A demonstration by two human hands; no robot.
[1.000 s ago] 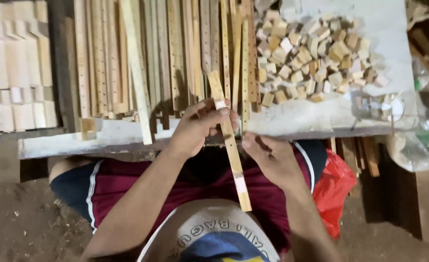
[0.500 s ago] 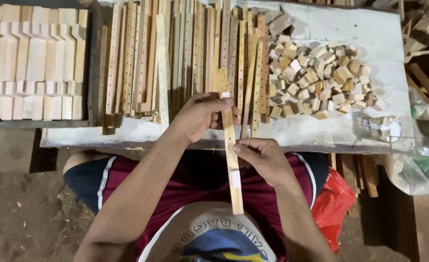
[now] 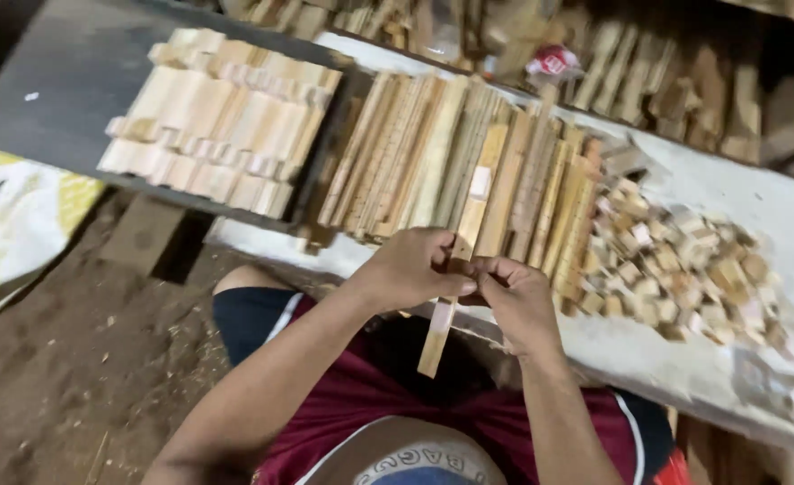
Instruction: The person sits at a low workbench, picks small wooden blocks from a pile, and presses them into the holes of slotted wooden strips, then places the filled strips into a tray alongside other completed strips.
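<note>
Head view. At centre frame the left hand (image 3: 410, 268) and right hand (image 3: 516, 301) are closed together on a long wooden strip (image 3: 455, 269). It runs from lower centre up toward the stacked slats (image 3: 433, 157) on the white bench (image 3: 774, 224). Likely risks: the grip sits mid-length, so the free lower end could swing or slip; the far end could knock the slats or the pile of small blocks (image 3: 684, 269) at right. The strip is pale, narrow and flat, with lighter patches.
</note>
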